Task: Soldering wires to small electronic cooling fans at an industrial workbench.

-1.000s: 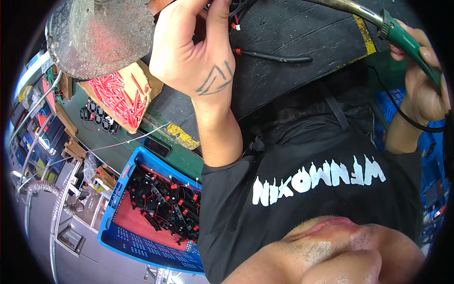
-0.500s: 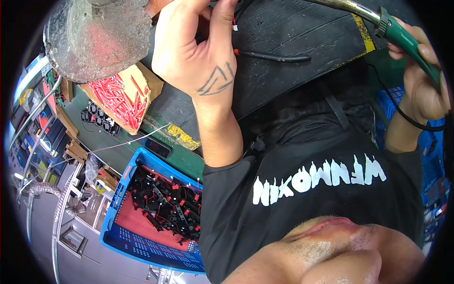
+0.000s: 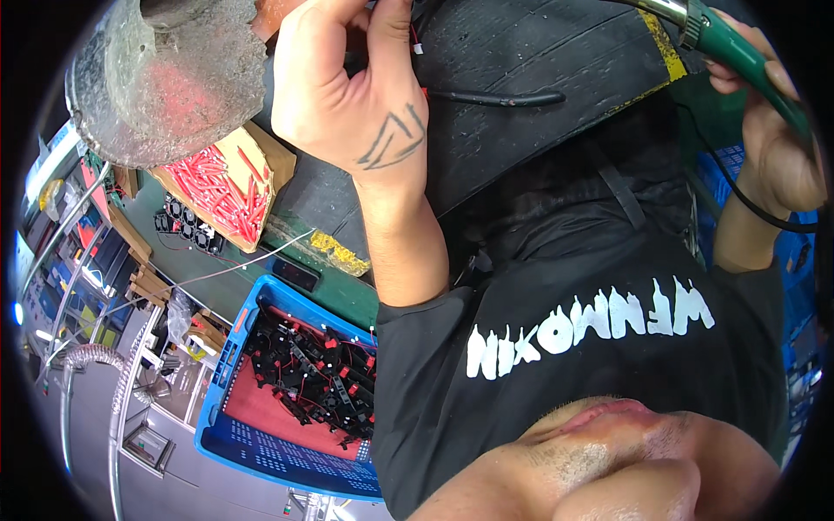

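Note:
My left hand (image 3: 347,95) is at the top edge of the head view, above the dark worktop, with thumb and fingers pinched together. What they hold is hidden behind the hand and cut off by the frame. Beside the thumb hangs a thin red wire with a small white connector (image 3: 418,49). My right hand (image 3: 777,161), at the far right, is wrapped round the green handle of a soldering iron (image 3: 738,56). Its metal shaft points left and its tip lies out of view. A black-handled tool (image 3: 508,97), only partly visible, lies on the worktop just right of my left hand.
The black worktop (image 3: 521,52) has worn yellow edge marks. A grey, crusted hood-like piece (image 3: 165,95) overhangs a cardboard box (image 3: 276,156) of red tubular pieces. Below are small black fan-like parts (image 3: 187,227), a phone (image 3: 294,273) and a blue crate (image 3: 248,425) holding black, wired parts.
The soldering iron and my right hand have shifted slightly up in the view. My left hand keeps its pinch, and the surroundings have slid a little in the picture.

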A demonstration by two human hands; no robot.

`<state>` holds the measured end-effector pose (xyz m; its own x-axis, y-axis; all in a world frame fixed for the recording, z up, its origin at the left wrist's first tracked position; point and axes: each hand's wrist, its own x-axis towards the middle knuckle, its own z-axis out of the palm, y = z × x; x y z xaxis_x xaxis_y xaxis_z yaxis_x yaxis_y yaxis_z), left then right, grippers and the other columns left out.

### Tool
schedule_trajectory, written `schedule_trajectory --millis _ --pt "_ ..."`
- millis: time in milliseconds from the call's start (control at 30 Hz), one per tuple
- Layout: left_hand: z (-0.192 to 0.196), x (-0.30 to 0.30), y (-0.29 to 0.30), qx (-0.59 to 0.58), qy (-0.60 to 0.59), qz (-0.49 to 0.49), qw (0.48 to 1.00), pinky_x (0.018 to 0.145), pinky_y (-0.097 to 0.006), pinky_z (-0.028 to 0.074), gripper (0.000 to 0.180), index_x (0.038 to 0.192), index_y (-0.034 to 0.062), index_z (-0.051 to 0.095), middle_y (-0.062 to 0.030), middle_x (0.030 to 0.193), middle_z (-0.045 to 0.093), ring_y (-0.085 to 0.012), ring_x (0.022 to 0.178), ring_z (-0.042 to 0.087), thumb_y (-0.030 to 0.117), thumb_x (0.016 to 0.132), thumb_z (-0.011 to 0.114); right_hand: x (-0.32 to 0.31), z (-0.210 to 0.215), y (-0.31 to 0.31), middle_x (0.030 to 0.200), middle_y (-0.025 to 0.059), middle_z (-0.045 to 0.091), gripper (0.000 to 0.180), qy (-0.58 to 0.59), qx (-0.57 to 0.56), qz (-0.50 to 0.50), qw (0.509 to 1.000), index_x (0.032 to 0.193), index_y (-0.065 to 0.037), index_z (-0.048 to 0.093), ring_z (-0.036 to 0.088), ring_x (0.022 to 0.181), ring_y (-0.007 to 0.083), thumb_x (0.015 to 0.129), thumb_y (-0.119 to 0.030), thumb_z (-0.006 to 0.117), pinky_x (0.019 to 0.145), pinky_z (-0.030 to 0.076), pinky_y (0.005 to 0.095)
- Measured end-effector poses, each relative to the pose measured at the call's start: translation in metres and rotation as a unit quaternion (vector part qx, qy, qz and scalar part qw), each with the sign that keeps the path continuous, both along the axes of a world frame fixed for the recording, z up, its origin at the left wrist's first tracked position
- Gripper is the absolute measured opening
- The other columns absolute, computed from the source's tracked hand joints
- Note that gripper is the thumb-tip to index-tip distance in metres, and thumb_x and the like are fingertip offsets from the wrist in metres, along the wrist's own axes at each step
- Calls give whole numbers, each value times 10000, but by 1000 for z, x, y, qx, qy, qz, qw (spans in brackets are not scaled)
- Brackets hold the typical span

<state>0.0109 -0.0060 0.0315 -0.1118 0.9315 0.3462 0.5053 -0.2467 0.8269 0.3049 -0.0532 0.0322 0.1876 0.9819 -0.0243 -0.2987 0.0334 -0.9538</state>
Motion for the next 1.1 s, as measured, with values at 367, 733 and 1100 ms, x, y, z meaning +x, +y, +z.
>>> schedule_trajectory --millis 367,733,1100 --pt "-5 2 2 16 -40 -10 999 754 -215 514 98 980 -54 691 -75 907 699 -106 814 644 -70 891 727 -1 -1 -4 1002 338 657 559 11 -4 -12 1000 1097 67 627 697 740 429 982 -383 315 618 619 423" --pt "-8 4 2 24 -50 -6 998 761 -218 506 100 981 -50 679 -70 913 688 -106 809 625 -62 895 727 -1 -1 -4 988 336 660 561 25 -5 -22 999 1091 67 625 698 726 427 983 -386 314 604 622 420" --pt "-7 4 3 26 -29 -14 999 752 -215 501 94 976 -58 678 -62 890 678 -102 791 617 -51 898 732 -5 -3 -2 974 334 664 562 54 -3 -40 998 1085 68 623 700 712 425 985 -390 314 591 625 417"
